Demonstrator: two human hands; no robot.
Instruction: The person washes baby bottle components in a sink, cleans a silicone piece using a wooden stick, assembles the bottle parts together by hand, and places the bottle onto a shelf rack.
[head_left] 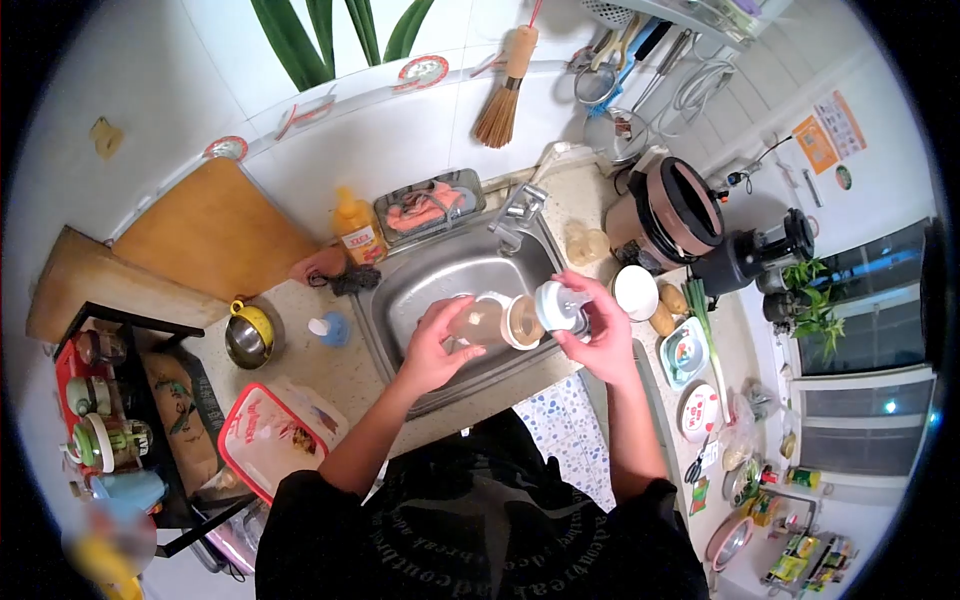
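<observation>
Over the sink (410,275), my left hand (432,345) is closed around a brownish see-through baby bottle (478,322), tilted on its side with its wide mouth facing right. My right hand (597,330) grips the white bottle top (556,306), which has a clear teat-like part, close to the mouth of the bottle. Whether the two parts touch, I cannot tell. Behind them the faucet (518,212) rises from the sink's far rim.
An orange soap bottle (358,228) and a wire basket (428,205) with cloths stand behind the sink. On the left are a metal bowl (248,338) and a red-rimmed bin (262,440). A rice cooker (665,212) and white bowl (635,293) sit on the right.
</observation>
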